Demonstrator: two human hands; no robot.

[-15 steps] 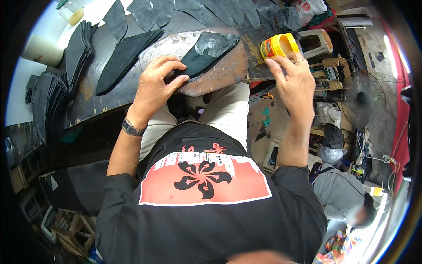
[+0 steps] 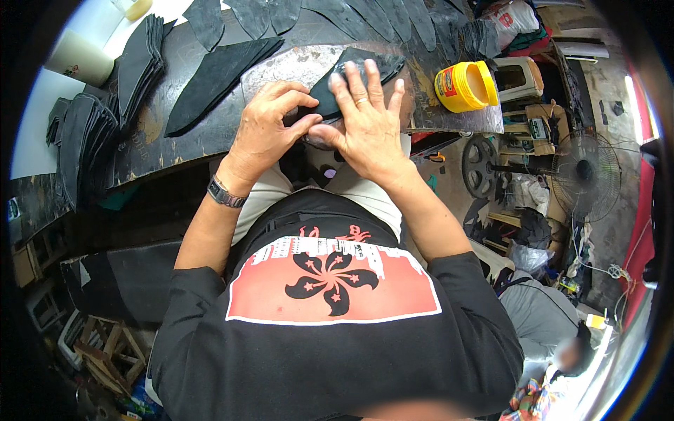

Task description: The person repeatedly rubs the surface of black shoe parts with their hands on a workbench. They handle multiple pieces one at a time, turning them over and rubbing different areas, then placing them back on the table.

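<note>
A black, leaf-shaped piece [image 2: 324, 97], perhaps leather, lies on a worn, stained board [image 2: 261, 76] at the table's near edge. My left hand [image 2: 270, 137] pinches its near-left edge between thumb and fingers. Flat across the piece's upper face rests my right hand [image 2: 370, 126], fingers spread, covering much of it. Whitish residue seen on that face earlier is mostly hidden under the hand. To the right of the board stands an open yellow jar [image 2: 456, 88], tilted in view, its contents out of sight.
Left of the board lies a long black stack of pieces [image 2: 217, 84]. More stacks [image 2: 137, 77] stand farther left beside a pale cylindrical container [image 2: 81, 57]. Single black pieces [image 2: 351, 15] line the back. A fan [image 2: 584, 170] and another person [image 2: 537, 309] are at the right.
My right hand has left the yellow jar and come left onto the black piece, its fingers spreading flat. My left hand keeps its pinch. The whole view has shifted slightly.
</note>
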